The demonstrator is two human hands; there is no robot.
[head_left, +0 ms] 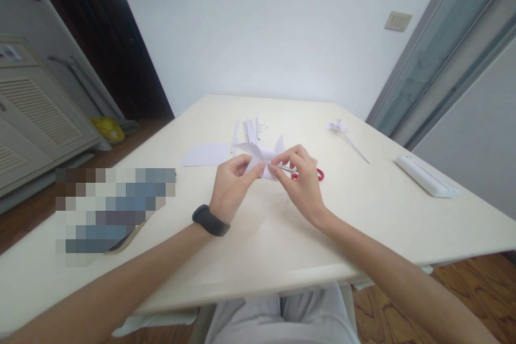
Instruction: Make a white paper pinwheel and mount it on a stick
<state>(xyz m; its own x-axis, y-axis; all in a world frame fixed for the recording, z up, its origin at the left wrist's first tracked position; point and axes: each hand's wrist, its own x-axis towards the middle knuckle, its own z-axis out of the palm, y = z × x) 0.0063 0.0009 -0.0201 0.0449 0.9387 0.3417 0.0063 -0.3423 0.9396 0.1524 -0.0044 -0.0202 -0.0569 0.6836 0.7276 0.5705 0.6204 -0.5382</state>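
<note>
Between my hands, above the middle of the table (266,236), is a white paper pinwheel (260,151) with curled, pointed blades. My left hand (231,181) pinches its left and lower part, the thumb near the centre. My right hand (299,180) has thumb and fingertips closed at the pinwheel's centre; anything small between them is hidden. Scissors with red handles (320,174) lie behind my right hand, partly covered by it. Behind the pinwheel are several white paper sticks (249,131) and small pale bits (263,127).
White paper sheets (205,155) lie left of the pinwheel. A finished-looking pinwheel on a stick (336,126) rests at the back right. A white packet (426,176) lies near the right edge. A blurred-out object (116,209) occupies the left side.
</note>
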